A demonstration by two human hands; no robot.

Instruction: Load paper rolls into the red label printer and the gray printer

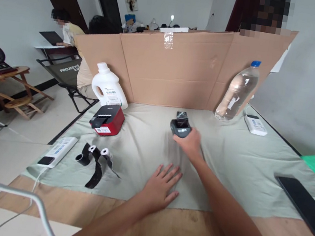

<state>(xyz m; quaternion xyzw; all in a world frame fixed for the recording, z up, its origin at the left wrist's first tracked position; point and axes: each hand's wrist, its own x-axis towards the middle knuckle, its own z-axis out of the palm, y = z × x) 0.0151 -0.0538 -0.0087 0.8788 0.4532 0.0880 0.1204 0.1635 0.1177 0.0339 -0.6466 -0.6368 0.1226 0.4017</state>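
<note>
My right hand (191, 144) is closed on the near right side of a small grey portable printer (184, 132). The printer's lid is raised at the back, and its dark inner bay shows. My left hand (161, 187) lies flat on the green cloth with fingers spread, holding nothing, a little nearer to me than the printer. To the left stands a red and black label printer (109, 120). In front of that lie several paper rolls (104, 152), some with black strips unrolled across the cloth.
A cardboard screen (170, 72) closes off the table's back. Before it stand a white jug (110, 86) and a clear water bottle (237, 93). White power banks (58, 152) lie at both sides, a black phone (306, 205) at right. People sit beyond the screen.
</note>
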